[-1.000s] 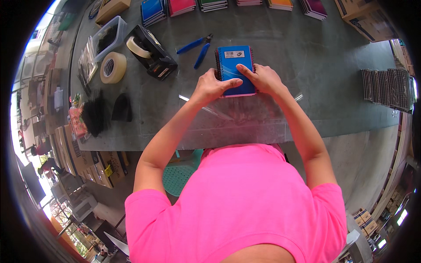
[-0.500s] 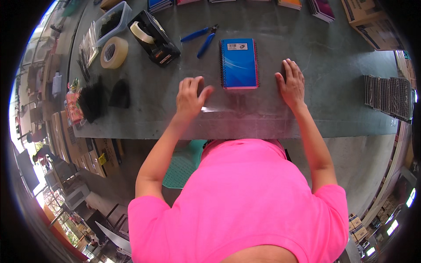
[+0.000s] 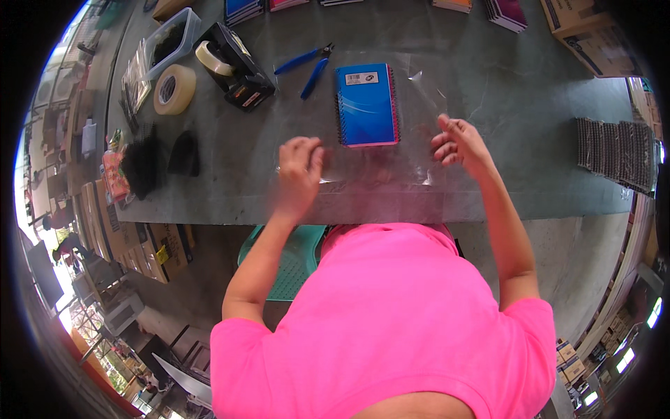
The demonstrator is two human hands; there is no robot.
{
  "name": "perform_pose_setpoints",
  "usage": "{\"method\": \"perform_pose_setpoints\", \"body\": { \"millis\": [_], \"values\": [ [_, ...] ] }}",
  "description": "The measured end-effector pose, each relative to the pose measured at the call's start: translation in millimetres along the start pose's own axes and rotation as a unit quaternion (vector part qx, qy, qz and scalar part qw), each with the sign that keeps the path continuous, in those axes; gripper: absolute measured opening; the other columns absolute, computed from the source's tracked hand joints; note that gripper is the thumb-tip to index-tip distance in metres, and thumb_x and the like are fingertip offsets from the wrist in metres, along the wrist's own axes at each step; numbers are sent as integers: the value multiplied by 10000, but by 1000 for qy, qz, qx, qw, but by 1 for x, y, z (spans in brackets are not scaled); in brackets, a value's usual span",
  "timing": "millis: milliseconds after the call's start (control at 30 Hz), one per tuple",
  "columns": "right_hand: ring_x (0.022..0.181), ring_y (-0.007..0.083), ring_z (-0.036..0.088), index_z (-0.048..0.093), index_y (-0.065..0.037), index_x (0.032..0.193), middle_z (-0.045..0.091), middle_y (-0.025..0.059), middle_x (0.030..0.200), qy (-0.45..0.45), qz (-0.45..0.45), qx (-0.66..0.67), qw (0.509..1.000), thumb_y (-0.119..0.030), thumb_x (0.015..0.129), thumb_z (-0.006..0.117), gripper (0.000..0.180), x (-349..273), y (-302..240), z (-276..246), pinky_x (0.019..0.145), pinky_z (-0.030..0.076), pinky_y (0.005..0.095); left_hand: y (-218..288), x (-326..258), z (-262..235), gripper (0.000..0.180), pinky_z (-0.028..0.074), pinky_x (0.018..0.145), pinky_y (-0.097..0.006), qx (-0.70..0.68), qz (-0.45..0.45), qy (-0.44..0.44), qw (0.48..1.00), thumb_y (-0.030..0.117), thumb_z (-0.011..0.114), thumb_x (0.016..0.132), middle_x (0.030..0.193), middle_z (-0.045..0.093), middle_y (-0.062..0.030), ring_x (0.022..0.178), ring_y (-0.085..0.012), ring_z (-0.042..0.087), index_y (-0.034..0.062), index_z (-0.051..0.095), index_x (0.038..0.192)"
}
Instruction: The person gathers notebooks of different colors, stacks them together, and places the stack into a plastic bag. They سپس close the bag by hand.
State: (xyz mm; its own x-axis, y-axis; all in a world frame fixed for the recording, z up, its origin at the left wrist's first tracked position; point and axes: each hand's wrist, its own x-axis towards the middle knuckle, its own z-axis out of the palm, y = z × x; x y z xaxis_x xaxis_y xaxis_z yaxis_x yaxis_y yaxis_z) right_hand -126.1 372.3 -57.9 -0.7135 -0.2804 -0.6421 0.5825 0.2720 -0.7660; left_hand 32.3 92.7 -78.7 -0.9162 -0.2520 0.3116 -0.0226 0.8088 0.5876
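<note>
A blue spiral notebook with a pinkish-red lower edge and a white label lies in front of me. Clear plastic film spreads beneath and around it, showing mainly by its glints. My left hand is left of the notebook, slightly blurred, with fingers curled together at the film's left side. On the right, my right hand is raised a little, fingers bent and thumb close to them, at the film's right edge. The thin film between the fingers is hard to make out.
Blue-handled cutters lie beyond my left hand. Farther left stand a black tape dispenser, a tape roll and a clear bin. Black coils lie at left. A dark stack and a carton are at right.
Both hands were flatter on the table; now their fingers are curled, and the right hand has lifted. The notebook appears shifted slightly left in view, along with the other table items.
</note>
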Motion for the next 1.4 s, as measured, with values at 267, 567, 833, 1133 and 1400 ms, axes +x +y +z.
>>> {"method": "perform_pose_setpoints", "body": {
  "millis": [267,567,833,1133,1400],
  "values": [
    [571,106,597,556,6,972,607,59,757,-10,-54,-22,998,-305,827,692,369,-4,-10,16,483,501,232,-3,102,33,545,457,817,-291,-232,-223,-58,945,488,534,893,976,649,-128,934,-181,607,-11,598,1101],
    [522,34,501,631,-36,842,608,-17,696,16,-56,-99,993,-209,874,637,176,12,3,6,432,369,195,-17,119,52,607,438,834,-261,-352,-314,-131,872,551,533,871,996,646,-91,964,-147,581,4,598,1125],
    [535,48,516,633,-51,820,608,-13,678,57,-84,-141,985,-277,877,630,233,-1,-12,2,459,400,212,-1,110,55,667,436,872,-279,-338,-242,-96,904,523,575,858,1071,629,-120,1007,-172,580,-13,503,1249],
    [526,244,581,582,38,740,581,155,600,5,-260,-358,897,-293,863,581,353,-10,-61,55,550,464,355,8,118,61,846,374,975,-353,-219,-175,-108,954,577,614,796,1243,509,-235,1182,-298,485,-10,371,1354],
    [684,380,595,528,34,875,605,212,724,46,-319,-459,828,-195,895,464,239,3,-35,113,658,470,471,17,111,70,874,325,1008,-411,-204,-143,-82,965,521,658,774,1250,443,-266,1187,-365,415,-39,319,1353]
  ]
}}
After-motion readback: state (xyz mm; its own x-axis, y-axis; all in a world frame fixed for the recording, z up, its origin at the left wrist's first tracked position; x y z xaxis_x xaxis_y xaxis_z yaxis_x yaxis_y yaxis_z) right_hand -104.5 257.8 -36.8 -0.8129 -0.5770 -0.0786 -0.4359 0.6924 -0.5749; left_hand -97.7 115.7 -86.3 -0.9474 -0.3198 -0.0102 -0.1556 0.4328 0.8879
